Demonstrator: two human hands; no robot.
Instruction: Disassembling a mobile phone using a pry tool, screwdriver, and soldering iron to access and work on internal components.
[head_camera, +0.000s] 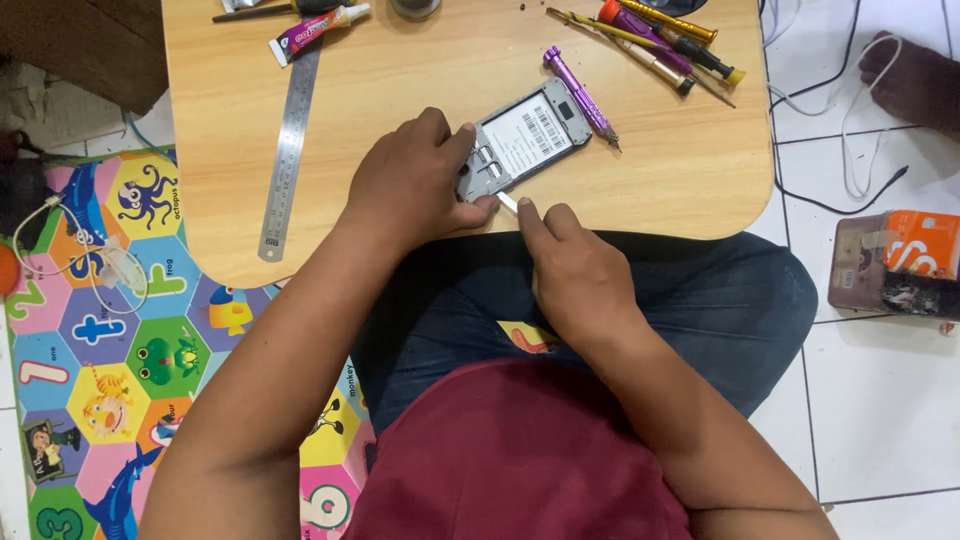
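A grey opened phone (528, 138) with its back cover off lies face down on the small wooden table (420, 70), a white barcode label showing inside. My left hand (412, 180) holds its near end, thumb and fingers around the edge. My right hand (565, 265) pinches a small white sliver (507, 202) that touches the phone's lower corner. A purple screwdriver (580, 97) lies just beyond the phone, touching its far edge.
A steel ruler (288, 150) and a glue tube (318, 30) lie at the table's left. Several screwdrivers (655, 35) sit at the back right. A colourful play mat (110, 330) covers the floor at left; cables (860, 110) and an orange box (920, 245) lie on tiles at right.
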